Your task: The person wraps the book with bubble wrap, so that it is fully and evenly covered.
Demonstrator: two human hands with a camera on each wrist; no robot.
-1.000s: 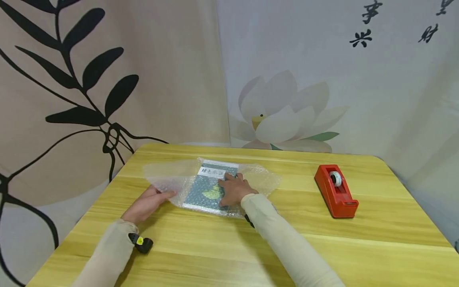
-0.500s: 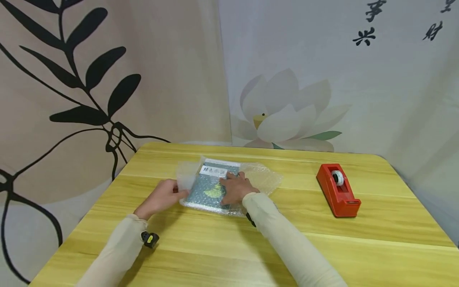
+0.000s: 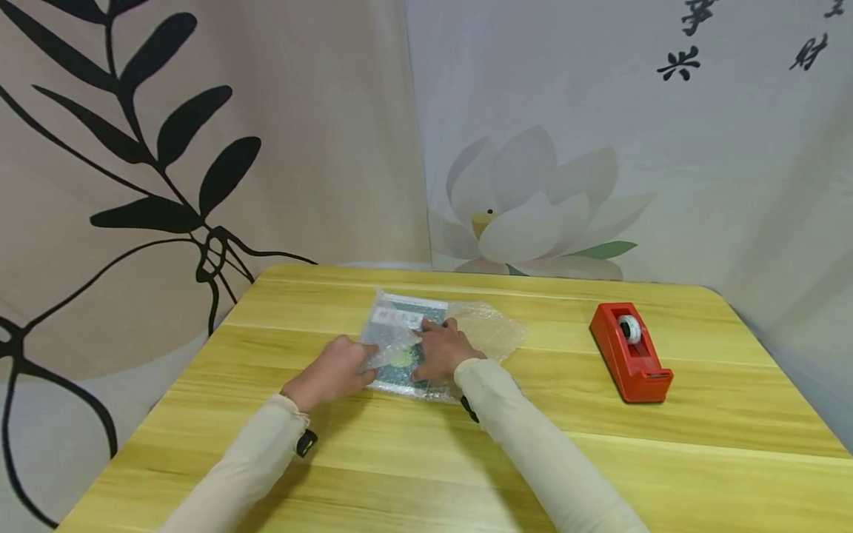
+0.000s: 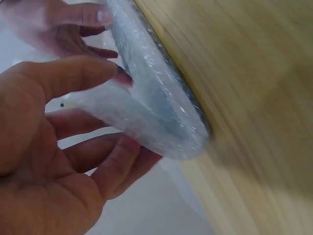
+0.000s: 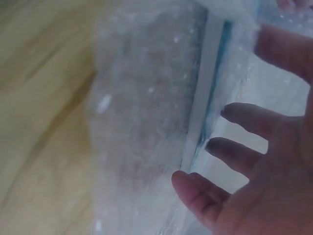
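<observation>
A dark teal book (image 3: pixel 436 314) with a pale title label lies on the table within clear bubble wrap (image 3: pixel 489 329). The left hand (image 3: pixel 333 372) pinches the wrap's left flap, which is folded over the book's left part; in the left wrist view the flap (image 4: pixel 112 107) curves between its thumb and fingers. Spread fingers of the right hand (image 3: pixel 444 352) press on the book's right half. In the right wrist view the right hand (image 5: pixel 264 147) lies beside the book's pale edge (image 5: pixel 200 93), with wrap extending past it.
A red tape dispenser (image 3: pixel 629 354) with a roll of tape stands on the right side of the wooden table (image 3: pixel 533 451). Behind the table hangs a pale curtain (image 3: pixel 333 133) printed with leaves, a lotus and characters.
The left hand has moved right and brought the left flap of wrap from the table over the book. The right hand has stayed on the book.
</observation>
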